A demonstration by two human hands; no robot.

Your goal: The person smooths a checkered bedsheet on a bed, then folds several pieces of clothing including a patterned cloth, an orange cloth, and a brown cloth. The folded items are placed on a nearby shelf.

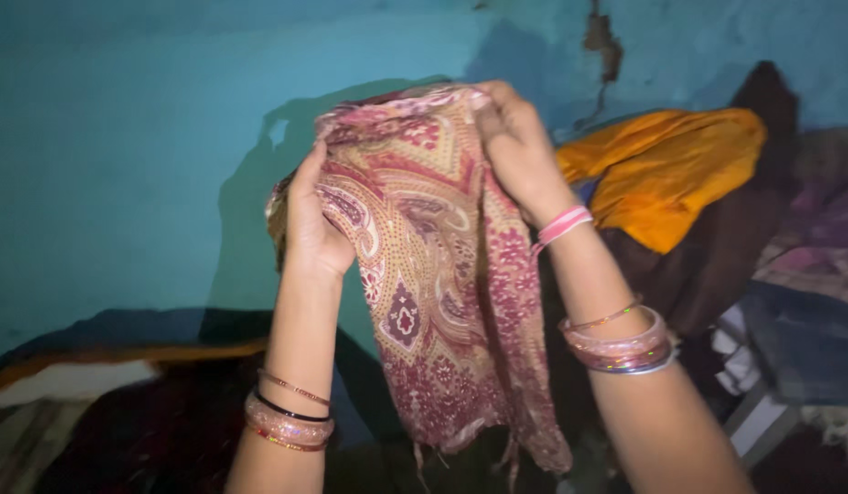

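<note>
Before the teal wall [122, 137], with an orange cloth [666, 169] heaped to the right, I held up a maroon paisley scarf [442, 274], my right hand [520, 146] pinching its top edge and my left hand [307, 224] gripping its side.

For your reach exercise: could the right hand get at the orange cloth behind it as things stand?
Probably not yet: the right hand grips the patterned scarf with the left hand; otherwise the way to the orange cloth looks open.
</note>
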